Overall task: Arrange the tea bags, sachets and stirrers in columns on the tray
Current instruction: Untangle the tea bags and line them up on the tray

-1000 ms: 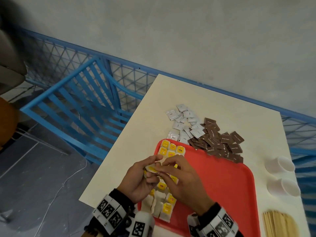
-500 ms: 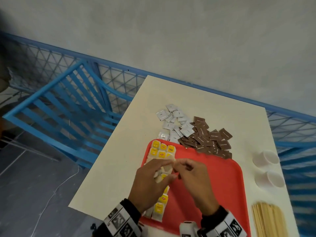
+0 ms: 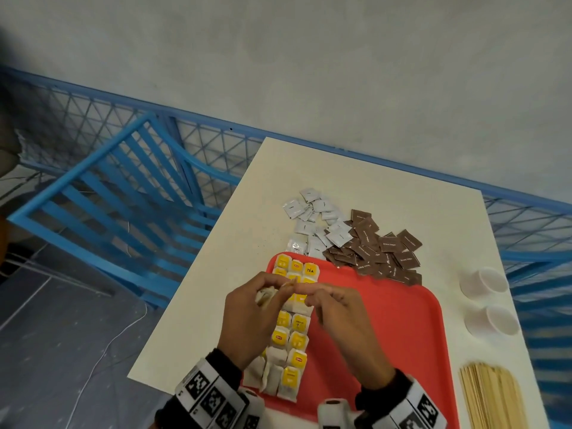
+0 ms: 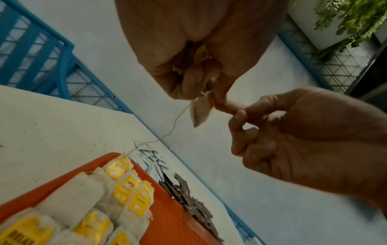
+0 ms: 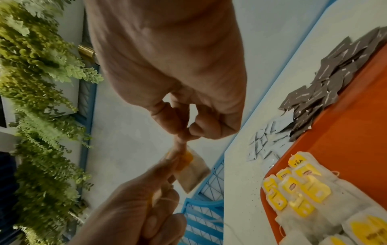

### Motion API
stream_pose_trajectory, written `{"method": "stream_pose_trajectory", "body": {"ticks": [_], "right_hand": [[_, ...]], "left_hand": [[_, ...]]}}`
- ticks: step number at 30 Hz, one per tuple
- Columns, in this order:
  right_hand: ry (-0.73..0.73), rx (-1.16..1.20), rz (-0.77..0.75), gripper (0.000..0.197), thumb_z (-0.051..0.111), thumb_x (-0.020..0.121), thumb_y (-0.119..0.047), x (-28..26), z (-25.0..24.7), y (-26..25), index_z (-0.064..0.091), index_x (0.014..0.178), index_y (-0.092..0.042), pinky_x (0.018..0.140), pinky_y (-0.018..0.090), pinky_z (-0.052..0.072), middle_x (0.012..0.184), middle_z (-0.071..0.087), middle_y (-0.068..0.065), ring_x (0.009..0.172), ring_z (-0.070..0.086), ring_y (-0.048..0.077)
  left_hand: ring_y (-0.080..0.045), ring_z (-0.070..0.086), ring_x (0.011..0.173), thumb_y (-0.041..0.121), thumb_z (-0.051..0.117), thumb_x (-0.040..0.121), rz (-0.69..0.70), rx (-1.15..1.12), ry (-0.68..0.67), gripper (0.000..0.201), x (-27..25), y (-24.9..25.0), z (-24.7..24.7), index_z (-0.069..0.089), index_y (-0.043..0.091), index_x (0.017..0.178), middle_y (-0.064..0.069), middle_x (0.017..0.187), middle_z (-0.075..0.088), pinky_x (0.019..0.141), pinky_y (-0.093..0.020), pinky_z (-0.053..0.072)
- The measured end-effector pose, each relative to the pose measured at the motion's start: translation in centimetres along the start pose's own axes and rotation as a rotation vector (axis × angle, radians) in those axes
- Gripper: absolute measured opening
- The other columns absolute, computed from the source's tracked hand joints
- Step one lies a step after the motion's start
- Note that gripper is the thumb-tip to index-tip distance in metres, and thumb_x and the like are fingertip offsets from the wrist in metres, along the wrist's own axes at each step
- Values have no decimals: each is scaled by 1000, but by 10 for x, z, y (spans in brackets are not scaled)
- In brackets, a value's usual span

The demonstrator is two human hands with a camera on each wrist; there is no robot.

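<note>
A red tray (image 3: pixel 387 335) lies on the cream table, with yellow-tagged tea bags (image 3: pixel 294 332) in columns along its left side. Above those columns my left hand (image 3: pixel 278 289) grips a tea bag (image 4: pixel 199 109) between thumb and fingers, and a yellow tag shows inside its curled fingers. My right hand (image 3: pixel 309 294) meets it and pinches the same tea bag (image 5: pixel 192 170) at its top edge. The bag's string hangs down to the tray. White sachets (image 3: pixel 312 221) and brown sachets (image 3: pixel 377 252) lie in loose heaps beyond the tray. Wooden stirrers (image 3: pixel 492 397) lie at the near right.
Two white paper cups (image 3: pixel 483 281) lie on the table right of the tray. A blue chair (image 3: pixel 123 218) stands left of the table and a blue mesh fence (image 3: pixel 526 218) runs behind it. The tray's right half is bare.
Both hands have stayed together on a tea bag and crept slightly toward the far end of the column. The head view has shifted.
</note>
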State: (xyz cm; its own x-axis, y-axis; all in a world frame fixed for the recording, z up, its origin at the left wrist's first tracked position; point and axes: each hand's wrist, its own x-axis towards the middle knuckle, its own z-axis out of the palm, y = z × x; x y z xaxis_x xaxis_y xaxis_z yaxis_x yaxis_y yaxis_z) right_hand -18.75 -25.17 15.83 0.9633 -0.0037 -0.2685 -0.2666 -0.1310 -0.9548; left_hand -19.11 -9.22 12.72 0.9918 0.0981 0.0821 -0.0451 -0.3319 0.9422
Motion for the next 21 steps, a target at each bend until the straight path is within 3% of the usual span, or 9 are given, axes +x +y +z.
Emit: {"method": "stream_pose_trajectory", "body": {"ticks": [2,3,5,8,11,14,17,19,21], "right_hand": [[61,-71,-138,31,59,91,-3,3,-2,1,77,102,-26,58,18,42,71,62,-15,60,52,3],[52,-123,-190,31,63,91,-7,5,-3,0,73,110,-30,63,20,47,88,66,-11,72,57,7],[-83,-209,-233,25,67,92,-15,8,-2,-2,72,113,-27,70,18,50,103,69,-8,86,62,9],[-186,-151,-222,9,69,92,-14,12,4,-5,76,95,-16,71,22,50,90,74,-3,79,66,9],[-189,-83,-222,6,72,88,-10,18,9,-2,75,93,-12,69,21,51,84,75,2,74,66,11],[-121,-80,-146,7,74,86,-10,30,13,15,72,82,-5,58,20,46,73,68,14,62,57,11],[-63,-173,37,23,76,84,-9,49,11,56,62,72,5,53,23,38,59,50,7,56,43,12],[-46,-257,138,27,76,83,-6,57,13,86,56,66,3,53,28,35,59,43,3,54,37,11],[-30,-308,197,24,76,82,-6,61,22,105,59,65,-7,50,25,37,60,45,2,50,39,8]], "left_hand": [[-5,70,74,28,73,86,-33,-75,-87,7,6,4,-9,73,21,88,10,81,75,69,-22,54],[-2,68,68,23,72,87,-48,-129,-140,8,10,7,-14,74,16,88,8,78,74,63,-17,51],[5,56,50,12,71,87,-82,-232,-201,8,16,12,-20,74,5,89,9,68,69,50,-6,41],[4,50,46,4,68,88,-115,-326,-192,10,24,15,-26,71,-5,92,10,65,65,46,-4,37],[3,48,42,1,66,89,-172,-356,-177,11,26,16,-26,70,-8,94,12,59,62,44,-4,35],[-1,41,40,13,68,91,-252,-328,-95,12,25,5,-27,73,3,95,5,62,64,40,-10,33],[-6,39,43,24,69,93,-401,-240,-47,11,21,-18,-29,74,14,90,-8,75,70,40,-19,33],[-6,41,45,26,68,93,-482,-169,-92,14,13,-33,-31,73,15,86,-6,76,71,40,-21,32],[-8,45,49,26,67,93,-517,-105,-140,17,3,-46,-31,73,14,83,-3,73,72,41,-20,33]]}}
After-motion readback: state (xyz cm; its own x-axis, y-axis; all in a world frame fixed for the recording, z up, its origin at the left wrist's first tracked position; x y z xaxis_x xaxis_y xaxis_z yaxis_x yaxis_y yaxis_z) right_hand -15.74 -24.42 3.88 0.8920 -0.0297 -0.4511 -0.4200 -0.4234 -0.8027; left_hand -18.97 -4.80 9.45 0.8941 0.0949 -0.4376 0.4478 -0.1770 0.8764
